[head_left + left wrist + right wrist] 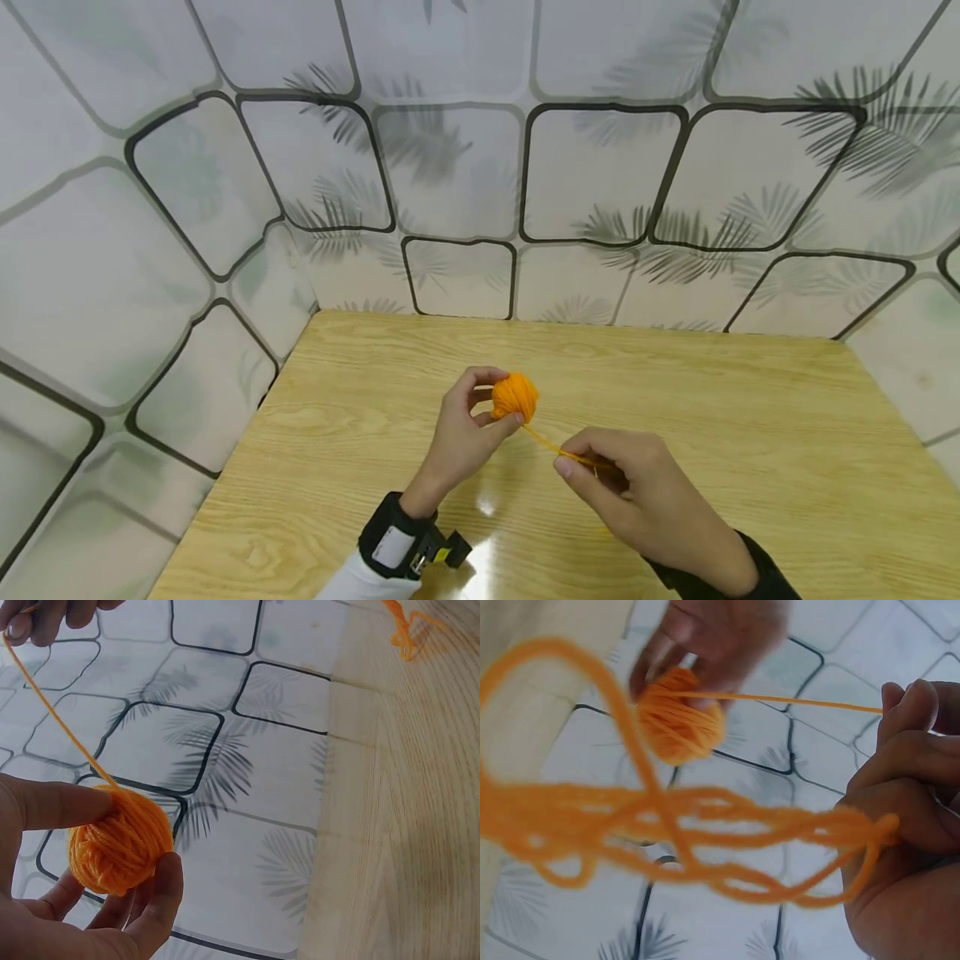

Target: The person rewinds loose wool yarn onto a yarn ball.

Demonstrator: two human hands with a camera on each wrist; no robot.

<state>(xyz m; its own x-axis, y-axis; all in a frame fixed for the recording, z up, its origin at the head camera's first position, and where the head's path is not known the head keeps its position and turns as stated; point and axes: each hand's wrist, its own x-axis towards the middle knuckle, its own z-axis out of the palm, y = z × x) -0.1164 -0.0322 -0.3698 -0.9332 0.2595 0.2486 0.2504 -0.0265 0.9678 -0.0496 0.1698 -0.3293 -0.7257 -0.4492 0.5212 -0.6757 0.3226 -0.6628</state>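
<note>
An orange ball of yarn [515, 397] is held between the thumb and fingers of my left hand [468, 437], above the wooden table. From the ball a taut strand [61, 724] runs to my right hand [637, 492], which pinches it between thumb and forefinger. In the right wrist view, a loose tangle of orange yarn [705, 817] hangs from the curled lower fingers of the right hand [904, 817]. Part of that tangle [405, 634] shows at the top right of the left wrist view. The head view mostly hides it behind the right hand.
The light wooden table [360, 358] reaches back to a wall covering [450, 183] with dark stone-like outlines and leaf prints, which also runs along the left side. A black strap with a small device [408, 537] sits on the left wrist.
</note>
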